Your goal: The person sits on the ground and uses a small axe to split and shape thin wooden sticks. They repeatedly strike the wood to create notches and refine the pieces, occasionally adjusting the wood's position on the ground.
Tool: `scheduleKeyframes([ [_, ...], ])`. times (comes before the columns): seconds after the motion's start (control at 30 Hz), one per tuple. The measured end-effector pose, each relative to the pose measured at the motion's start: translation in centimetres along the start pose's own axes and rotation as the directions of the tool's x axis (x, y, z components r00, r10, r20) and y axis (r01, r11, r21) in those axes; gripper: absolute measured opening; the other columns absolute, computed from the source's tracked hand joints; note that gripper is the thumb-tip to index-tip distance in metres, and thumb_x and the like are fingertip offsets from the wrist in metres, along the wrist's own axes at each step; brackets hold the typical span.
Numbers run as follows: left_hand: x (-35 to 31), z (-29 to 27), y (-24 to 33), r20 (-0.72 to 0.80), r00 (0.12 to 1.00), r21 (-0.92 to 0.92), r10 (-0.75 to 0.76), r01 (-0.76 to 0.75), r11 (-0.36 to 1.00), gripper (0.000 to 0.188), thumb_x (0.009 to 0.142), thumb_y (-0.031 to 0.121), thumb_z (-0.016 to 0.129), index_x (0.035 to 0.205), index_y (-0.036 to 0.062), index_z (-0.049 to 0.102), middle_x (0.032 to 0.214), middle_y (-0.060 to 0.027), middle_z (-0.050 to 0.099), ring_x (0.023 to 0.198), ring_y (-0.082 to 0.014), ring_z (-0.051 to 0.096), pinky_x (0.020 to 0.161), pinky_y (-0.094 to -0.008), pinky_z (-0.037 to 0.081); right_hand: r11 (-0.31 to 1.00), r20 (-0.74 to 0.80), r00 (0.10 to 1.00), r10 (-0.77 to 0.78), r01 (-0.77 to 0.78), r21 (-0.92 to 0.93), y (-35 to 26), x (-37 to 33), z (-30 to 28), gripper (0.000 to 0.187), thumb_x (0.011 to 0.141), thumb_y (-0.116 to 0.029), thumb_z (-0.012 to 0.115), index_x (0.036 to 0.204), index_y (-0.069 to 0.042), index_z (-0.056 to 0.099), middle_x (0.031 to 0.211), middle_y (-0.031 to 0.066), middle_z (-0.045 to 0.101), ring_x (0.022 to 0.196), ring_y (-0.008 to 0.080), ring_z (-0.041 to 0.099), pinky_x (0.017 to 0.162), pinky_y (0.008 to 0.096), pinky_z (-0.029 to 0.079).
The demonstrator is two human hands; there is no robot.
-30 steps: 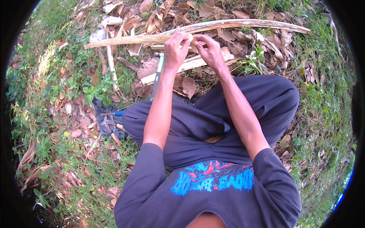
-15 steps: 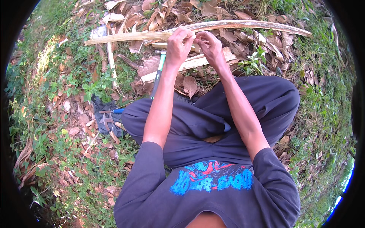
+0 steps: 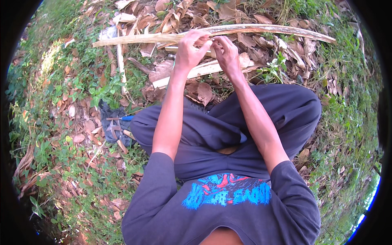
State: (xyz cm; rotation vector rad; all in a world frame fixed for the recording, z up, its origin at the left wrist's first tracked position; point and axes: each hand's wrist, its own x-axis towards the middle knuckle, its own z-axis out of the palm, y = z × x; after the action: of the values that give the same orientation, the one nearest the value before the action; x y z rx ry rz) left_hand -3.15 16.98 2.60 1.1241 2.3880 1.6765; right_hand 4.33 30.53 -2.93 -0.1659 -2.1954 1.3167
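My left hand (image 3: 189,51) and my right hand (image 3: 227,54) meet at the far side of my crossed legs, both with fingers pinched together. Their fingertips almost touch over two wooden strips. Something tiny may be between them, too small to name. A pale flat strip (image 3: 134,39) runs left from under my left hand. From behind my fingers a longer, rough-edged strip (image 3: 277,28) curves off to the right. Below my hands lies another pale piece of split wood (image 3: 204,69), partly crossed by my left wrist.
At my left knee, a dark cloth or bag (image 3: 108,116) lies under a blue-handled tool (image 3: 127,118) and other tools. A thin upright stick (image 3: 120,67) stretches across the ground at left. Dry leaves (image 3: 224,12) and green weeds (image 3: 98,94) surround me.
Both hands stay pinched at the same spot, with slight finger shifts. My left forearm now covers nearly all of the green-and-black tool handle visible before.
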Motion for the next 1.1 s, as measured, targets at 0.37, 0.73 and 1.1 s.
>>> scheduleKeyframes([
  [0.37, -11.3, -6.3, -5.3, 0.055, 0.793, 0.749, -0.607, 0.369, 0.551, 0.049, 0.084, 0.021, 0.070, 0.122, -0.0045, 0.054, 0.097, -0.0324, 0.066, 0.099, -0.0471, 0.066, 0.088, -0.0531, 0.054, 1.000, -0.013, 1.000, 0.015, -0.015, 0.016, -0.8, -0.1, 0.2, 0.014, 0.096, -0.011, 0.062, 0.104, 0.000, 0.064, 0.100, 0.0162, 0.068, 0.084, 0.0337, 0.070, 0.071, 0.0395, 0.059],
  [0.73, -11.1, -9.2, -2.1, -0.070, 0.635, 0.480, -0.769, 0.697, 0.532, 0.027, 0.097, 0.021, 0.052, 0.111, -0.0009, 0.060, 0.076, -0.0137, 0.063, 0.060, -0.0234, 0.062, 0.054, -0.0384, 0.051, 0.989, -0.065, 0.989, -0.131, 0.126, -0.076, 0.3, -0.5, 0.7, 0.015, 0.094, -0.009, 0.064, 0.107, -0.002, 0.063, 0.099, 0.0148, 0.069, 0.085, 0.0347, 0.069, 0.071, 0.0397, 0.056],
  [1.1, -11.1, -5.2, 8.8, 0.050, 0.907, 0.190, -0.419, 0.403, 0.895, 0.037, 0.108, 0.034, 0.042, 0.102, 0.0011, 0.057, 0.059, -0.0021, 0.051, 0.047, -0.0106, 0.047, 0.046, -0.0307, 0.039, 0.993, -0.084, 0.989, -0.118, 0.117, -0.022, -0.2, -1.4, 1.5, 0.014, 0.091, -0.005, 0.068, 0.104, -0.001, 0.064, 0.097, 0.0143, 0.068, 0.082, 0.0307, 0.070, 0.072, 0.0374, 0.057],
])
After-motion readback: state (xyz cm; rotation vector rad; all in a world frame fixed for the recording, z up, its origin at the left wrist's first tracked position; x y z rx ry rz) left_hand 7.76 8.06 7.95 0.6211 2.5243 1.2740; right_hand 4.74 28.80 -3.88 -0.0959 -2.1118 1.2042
